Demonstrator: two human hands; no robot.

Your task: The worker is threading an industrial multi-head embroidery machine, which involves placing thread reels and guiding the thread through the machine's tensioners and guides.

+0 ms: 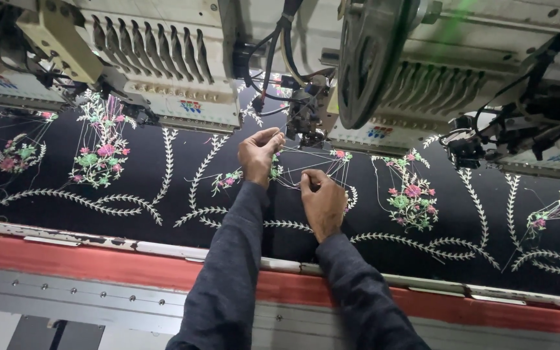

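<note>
Left hand point(257, 154), frame centre: fingertips pressed together, pinching fine white thread point(306, 155); right hand point(322, 201) just below-right: curled, pinching the same thread above black embroidered fabric point(163, 194); small multicoloured rectangular labels point(190, 106) borne on machine heads point(163, 65), upper frame; red rail point(66, 259) lower left.

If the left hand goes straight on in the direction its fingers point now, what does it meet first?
Probably the needle assembly of the embroidery head. The left hand points up and to the right, its fingertips pinching thread close beside that assembly. How far apart they are in depth is unclear.
</note>
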